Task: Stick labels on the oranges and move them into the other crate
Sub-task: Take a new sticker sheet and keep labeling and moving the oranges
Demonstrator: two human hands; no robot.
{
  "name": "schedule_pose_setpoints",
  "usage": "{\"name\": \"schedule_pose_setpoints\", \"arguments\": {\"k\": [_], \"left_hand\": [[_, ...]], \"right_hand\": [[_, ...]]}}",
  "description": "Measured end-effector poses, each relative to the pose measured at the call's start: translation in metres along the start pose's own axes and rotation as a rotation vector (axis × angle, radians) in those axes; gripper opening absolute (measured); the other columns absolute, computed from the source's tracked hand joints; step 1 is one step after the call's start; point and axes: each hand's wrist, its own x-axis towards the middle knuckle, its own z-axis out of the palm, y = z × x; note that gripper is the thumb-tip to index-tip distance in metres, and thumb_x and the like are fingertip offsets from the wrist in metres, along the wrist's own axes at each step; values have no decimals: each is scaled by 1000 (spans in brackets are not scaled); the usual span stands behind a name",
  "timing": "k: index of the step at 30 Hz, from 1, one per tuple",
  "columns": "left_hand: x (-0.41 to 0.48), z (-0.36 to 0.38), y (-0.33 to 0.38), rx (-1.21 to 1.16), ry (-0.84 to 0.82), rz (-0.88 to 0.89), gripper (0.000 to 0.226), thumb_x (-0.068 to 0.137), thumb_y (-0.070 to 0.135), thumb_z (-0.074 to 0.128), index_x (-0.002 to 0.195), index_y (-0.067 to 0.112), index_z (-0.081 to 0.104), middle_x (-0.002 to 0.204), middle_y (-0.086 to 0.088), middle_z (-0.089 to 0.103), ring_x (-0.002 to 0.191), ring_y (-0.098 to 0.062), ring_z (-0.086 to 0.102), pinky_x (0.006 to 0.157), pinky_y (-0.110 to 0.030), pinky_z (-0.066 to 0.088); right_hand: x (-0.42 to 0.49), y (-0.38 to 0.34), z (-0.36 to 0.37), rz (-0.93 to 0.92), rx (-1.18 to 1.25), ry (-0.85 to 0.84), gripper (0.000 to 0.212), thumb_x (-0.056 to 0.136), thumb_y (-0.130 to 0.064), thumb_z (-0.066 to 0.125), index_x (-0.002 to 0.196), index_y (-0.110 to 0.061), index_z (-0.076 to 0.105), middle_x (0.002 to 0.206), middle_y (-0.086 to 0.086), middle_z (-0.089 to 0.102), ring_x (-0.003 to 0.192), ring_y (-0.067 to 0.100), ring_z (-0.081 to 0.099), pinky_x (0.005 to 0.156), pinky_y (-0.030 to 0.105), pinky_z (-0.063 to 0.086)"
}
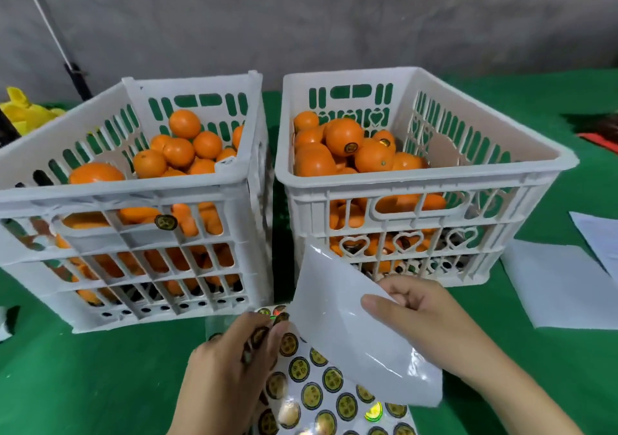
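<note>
Peeling step, by judgement: label sheet (pixel 334 398) gripped by curled left hand (pixel 227 367) near the left crate (pixel 133 197), glossy liner (pixel 337 317) pinched up by right hand (pixel 421 317); oranges (pixel 180 148) heaped in that crate; one label likely to be lifted next, uncreased

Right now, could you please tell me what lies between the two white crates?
Only a narrow strip of bare green cloth, seen in the head view.

We see bright, even light, leaving only soft shadows on the green cloth-covered counter (pixel 100 367). Wide-angle distortion bows the rim of the white slatted plastic crate on the left (pixel 133 197). Glare streaks the glossy white peeled sheet (pixel 351 334); the round gold labels (pixel 311 396) blur slightly.
</note>
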Motion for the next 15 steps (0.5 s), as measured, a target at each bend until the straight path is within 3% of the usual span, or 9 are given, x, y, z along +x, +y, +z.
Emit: {"name": "schedule_pose_setpoints", "arguments": {"k": [2, 4, 7, 10, 11, 13, 15], "left_hand": [[-1, -1, 13, -77, -37, 29, 14, 91, 58, 56, 100, 49, 62, 59, 9, 66, 49, -13, 63, 52, -31, 53], [0, 2, 28, -121, -118, 33, 18, 86, 51, 60, 104, 56, 63, 69, 9, 71, 60, -16, 67, 62, -34, 56], [5, 11, 52, -263, -222, 2, 28, 78, 35, 68, 99, 53, 69, 78, 12, 75, 67, -12, 71, 62, -25, 58], [19, 38, 77, -476, -330, -102, 29, 84, 9, 73, 93, 37, 73, 84, 6, 78, 68, -4, 72, 59, -13, 54], [21, 50, 82, -486, -373, -84, 31, 87, 10, 73, 97, 39, 70, 90, 10, 78, 72, 1, 71, 62, -13, 54], [26, 72, 96, -447, -443, -43, 30, 93, 25, 69, 103, 52, 63, 102, 33, 70, 88, 17, 63, 76, -15, 54], [35, 90, 112, -421, -514, -45, 31, 96, 37, 62, 107, 65, 53, 99, 51, 57, 87, 32, 51, 72, -4, 47]], "right_hand": [[-15, -1, -6, 32, 30, 33, 34, 83, -40, 70, 79, -7, 65, 61, 1, 38, 51, 11, 35, 49, 17, 29], [-32, -2, -18, 77, 36, 86, 27, 87, -35, 70, 75, -11, 66, 59, -1, 35, 49, 10, 31, 46, 15, 27], [-58, 2, -48, 161, 29, 245, 31, 89, -36, 67, 70, -12, 62, 61, 0, 41, 52, 13, 36, 50, 21, 29], [-86, 12, -83, 242, 77, 468, 35, 88, -38, 65, 58, -22, 58, 54, -7, 44, 47, 11, 38, 51, 21, 32], [-94, 18, -96, 257, 85, 547, 35, 88, -39, 65, 58, -23, 56, 54, -7, 42, 47, 12, 36, 53, 24, 31], [-107, 35, -119, 293, 35, 730, 35, 87, -43, 65, 63, -20, 55, 53, -6, 39, 48, 13, 34, 59, 29, 27], [-114, 53, -139, 311, 2, 898, 28, 87, -43, 67, 72, -20, 61, 52, -2, 47, 45, 12, 38, 56, 29, 28]]}}
